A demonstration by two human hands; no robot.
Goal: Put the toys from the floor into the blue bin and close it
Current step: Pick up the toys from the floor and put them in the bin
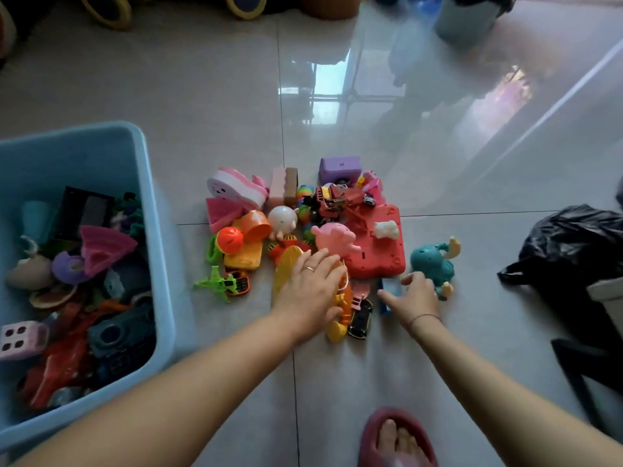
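The light blue bin [161,264] stands open at the left, partly filled with toys. A pile of toys lies on the floor in the middle: a pink pig [333,239], a red board [381,251], a teal elephant [433,261], a purple box [339,168] and a green plane [215,283]. My left hand [312,291] lies over the near side of the pile, fingers and thumb curled round an orange toy [344,299] beside a yellow oval toy [285,267]. My right hand [418,296] holds a small blue toy [391,289], its fingertips against the elephant.
A black plastic bag [569,251] lies at the right with a dark frame below it. My foot in a red slipper [396,439] is at the bottom. A grey bucket [468,18] and round objects stand at the far edge. No lid is in view.
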